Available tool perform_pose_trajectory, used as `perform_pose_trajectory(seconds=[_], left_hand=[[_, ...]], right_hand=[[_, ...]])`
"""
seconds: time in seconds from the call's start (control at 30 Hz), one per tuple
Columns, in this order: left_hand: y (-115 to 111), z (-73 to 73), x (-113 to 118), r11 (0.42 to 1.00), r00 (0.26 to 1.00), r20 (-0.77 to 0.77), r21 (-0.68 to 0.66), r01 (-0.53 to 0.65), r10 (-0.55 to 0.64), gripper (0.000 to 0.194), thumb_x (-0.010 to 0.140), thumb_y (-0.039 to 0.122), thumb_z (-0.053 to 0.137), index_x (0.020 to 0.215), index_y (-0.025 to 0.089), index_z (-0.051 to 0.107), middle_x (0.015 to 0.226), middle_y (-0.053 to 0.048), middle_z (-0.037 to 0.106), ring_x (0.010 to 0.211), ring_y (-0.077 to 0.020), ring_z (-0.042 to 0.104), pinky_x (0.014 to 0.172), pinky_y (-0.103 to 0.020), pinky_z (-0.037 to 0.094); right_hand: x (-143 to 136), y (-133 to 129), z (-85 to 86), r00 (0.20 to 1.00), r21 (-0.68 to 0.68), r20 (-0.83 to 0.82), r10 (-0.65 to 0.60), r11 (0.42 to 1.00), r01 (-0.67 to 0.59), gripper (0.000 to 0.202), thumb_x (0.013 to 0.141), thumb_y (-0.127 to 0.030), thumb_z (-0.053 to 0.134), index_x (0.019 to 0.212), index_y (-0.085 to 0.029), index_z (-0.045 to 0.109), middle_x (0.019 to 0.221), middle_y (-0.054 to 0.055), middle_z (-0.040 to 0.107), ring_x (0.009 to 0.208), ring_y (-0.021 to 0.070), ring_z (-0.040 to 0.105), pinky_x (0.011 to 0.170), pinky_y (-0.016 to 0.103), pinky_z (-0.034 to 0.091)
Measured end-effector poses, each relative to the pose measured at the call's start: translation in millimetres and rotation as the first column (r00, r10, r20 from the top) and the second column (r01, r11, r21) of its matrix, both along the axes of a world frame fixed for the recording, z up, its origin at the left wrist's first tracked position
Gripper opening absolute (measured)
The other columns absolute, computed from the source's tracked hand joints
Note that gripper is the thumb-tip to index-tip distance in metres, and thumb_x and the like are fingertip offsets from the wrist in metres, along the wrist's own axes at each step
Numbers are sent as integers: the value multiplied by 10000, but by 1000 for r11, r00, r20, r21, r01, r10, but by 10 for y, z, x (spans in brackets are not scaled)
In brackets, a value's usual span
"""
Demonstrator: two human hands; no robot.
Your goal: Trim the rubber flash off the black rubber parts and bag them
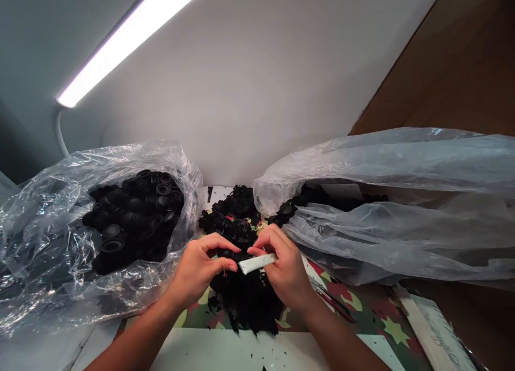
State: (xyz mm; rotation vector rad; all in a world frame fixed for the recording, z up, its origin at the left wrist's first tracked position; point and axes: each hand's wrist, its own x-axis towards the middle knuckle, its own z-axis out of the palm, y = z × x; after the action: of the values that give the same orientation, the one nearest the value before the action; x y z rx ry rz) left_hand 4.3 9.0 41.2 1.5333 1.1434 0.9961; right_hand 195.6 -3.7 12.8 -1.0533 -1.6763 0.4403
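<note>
Near the middle of the view, my left hand (203, 266) is closed, thumb and index finger pinched round a dark part that hardly shows against the black pile. Close beside it, my right hand (284, 264) is wrapped round a white flat-ended tool (257, 263), whose tip points left toward my left fingertips. Below both hands lies a heap of black scraps (251, 301). Behind them are black ribbed rubber parts (231, 227) and more black shreds (237, 202).
A clear plastic bag (48, 199) of black ribbed parts (137, 215) is at the left. Another plastic bag (402, 231) opens at the right, before a cardboard box (450, 65). Metal tweezers or scissors (333, 301) lie on the patterned cloth (396, 331). A lamp (132, 38) hangs above.
</note>
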Motion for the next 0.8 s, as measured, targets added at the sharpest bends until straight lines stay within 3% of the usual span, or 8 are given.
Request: perform_pose_trajectory(seconds=[0.1,0.2,0.27,0.33,0.47,0.63,0.8], left_hand=[[16,-30,-11,1000,998,60,-22,2,0,153,612,251,835,757,206,821,732,-28,701,621,-154,563,532,-231,418],[33,-74,-11,994,986,168,-107,-6,24,247,587,279,862,807,182,806,684,-12,673,594,-144,545,545,-238,419],[42,-101,-7,992,980,194,-121,-21,45,283,577,274,876,832,176,800,683,-8,667,595,-141,538,548,-239,420],[45,-117,0,996,982,179,-79,-37,51,286,572,247,889,837,182,801,728,-15,684,642,-151,558,578,-243,439],[33,-124,21,998,984,168,0,-56,55,271,564,206,909,817,196,810,836,-36,726,777,-185,613,676,-253,480],[27,-137,65,985,930,356,-171,-30,90,414,479,345,977,816,170,810,719,-27,703,673,-155,579,590,-236,445],[11,-129,105,966,869,486,-256,45,89,537,420,472,985,819,166,797,802,-50,735,723,-166,613,644,-251,476]], right_hand=[[-41,-28,-34,995,-78,-93,45,996,-52,133,938,-251,541,833,-227,619,737,1,622,668,161,567,608,265,413],[-62,-17,-92,971,-285,-220,92,946,-154,350,1008,-445,450,803,-215,615,512,-57,486,475,126,442,505,251,338],[-89,-4,-114,945,-353,-306,114,908,-224,469,984,-580,447,733,-210,590,486,-67,422,459,117,395,491,249,322],[-127,4,-112,919,-367,-369,137,887,-280,478,919,-638,534,728,-204,597,551,-48,468,512,120,427,514,248,351],[-183,-2,-60,882,-425,-449,142,835,-350,400,831,-593,661,752,-202,624,602,-37,511,554,127,459,545,252,390],[-169,-22,-16,867,-414,-480,132,838,-356,353,857,-511,644,689,-204,594,545,-45,475,551,123,430,570,258,390],[-144,-26,5,846,-398,-512,147,832,-386,348,859,-511,649,707,-201,602,547,-45,469,536,117,406,519,246,347]])
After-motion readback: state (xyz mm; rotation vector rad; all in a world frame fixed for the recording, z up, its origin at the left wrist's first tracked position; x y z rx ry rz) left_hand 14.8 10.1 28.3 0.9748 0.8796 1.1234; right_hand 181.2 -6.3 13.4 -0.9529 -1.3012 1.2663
